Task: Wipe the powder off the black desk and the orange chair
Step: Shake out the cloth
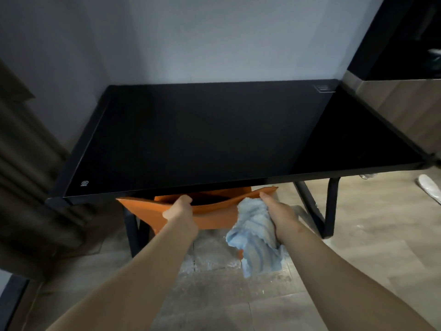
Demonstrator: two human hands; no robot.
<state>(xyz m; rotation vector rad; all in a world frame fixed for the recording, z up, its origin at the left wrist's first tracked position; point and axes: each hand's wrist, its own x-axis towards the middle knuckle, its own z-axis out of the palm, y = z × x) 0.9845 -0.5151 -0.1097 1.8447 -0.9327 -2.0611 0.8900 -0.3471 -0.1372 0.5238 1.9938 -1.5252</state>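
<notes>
**Head view: both hands on the orange chair at the black desk**

Head camera is looking down over the black desk (214, 134), whose dark top is lying bare and glossy against the grey wall (191, 37). Tucked under its near edge, the orange chair (210, 215) is showing only its curved backrest. The left hand (180, 211) is gripping the top edge of that backrest, fingers curling over the rim and thumb sticking out to the left. The right hand (279, 213) is holding a light blue cloth (255, 237) against the backrest's right end, fingertips reaching the chair's rim; the cloth is hanging down in folds below the wrist. White powder (210, 261) is lying scattered on the wooden floor (358, 271) beneath the chair, seemingly in smears, though the dim light is making its extent hard to judge. A brown curtain (28, 175) is hanging at the left.
</notes>
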